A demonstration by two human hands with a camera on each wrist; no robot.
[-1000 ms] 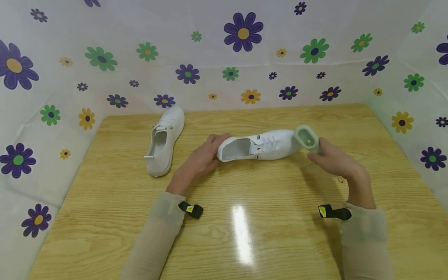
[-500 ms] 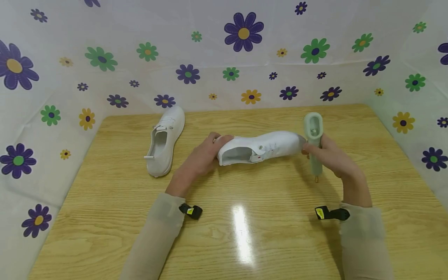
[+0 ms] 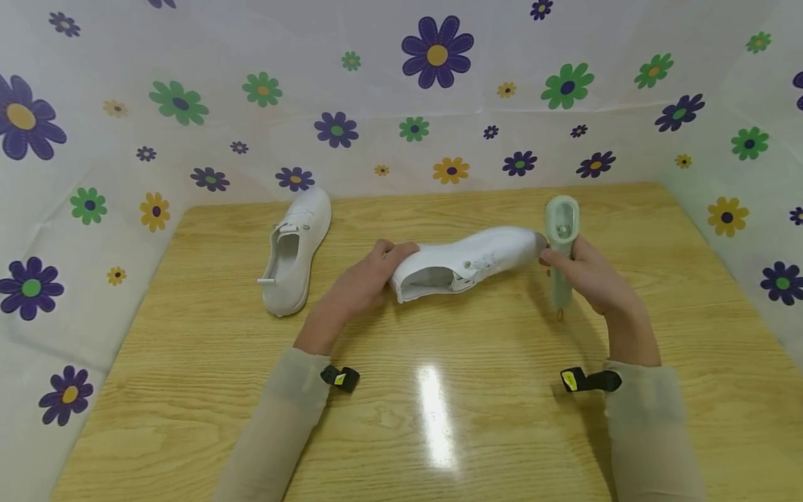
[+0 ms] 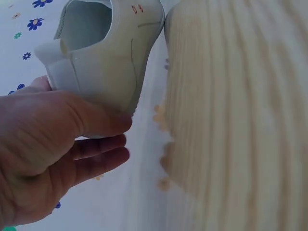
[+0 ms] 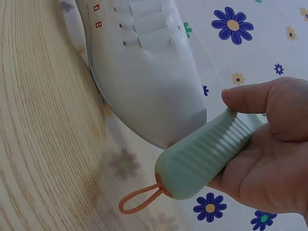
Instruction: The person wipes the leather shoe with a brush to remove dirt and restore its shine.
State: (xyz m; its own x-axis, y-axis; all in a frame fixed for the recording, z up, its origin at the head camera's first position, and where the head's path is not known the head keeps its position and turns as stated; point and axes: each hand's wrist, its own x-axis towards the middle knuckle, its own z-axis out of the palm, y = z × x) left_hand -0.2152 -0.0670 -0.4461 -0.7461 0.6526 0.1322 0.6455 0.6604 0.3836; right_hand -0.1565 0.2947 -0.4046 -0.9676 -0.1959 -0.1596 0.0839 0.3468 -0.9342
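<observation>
My left hand [image 3: 364, 279] grips a white lace-up shoe [image 3: 470, 251] by its heel, thumb on the near side in the left wrist view. The shoe is tilted, its opening towards me and its toe pointing right. In my right hand [image 3: 592, 279] is a pale green brush [image 5: 207, 154] with a ribbed handle, an orange cord loop and a hollow oval head. The head stands at the shoe's toe; any bristles are hidden, and I cannot tell whether it touches. A second white shoe [image 3: 297, 254] rests to the left of my left hand.
A wooden table [image 3: 376, 432] lies under both hands. Behind it and at its sides hangs a white cloth [image 3: 376, 90] printed with flowers. Black straps with small cameras [image 3: 341, 378] sit on both wrists.
The brush has turned so its head points away from me and its handle towards me. The held shoe has rolled its opening further towards me, and its toe has shifted slightly away.
</observation>
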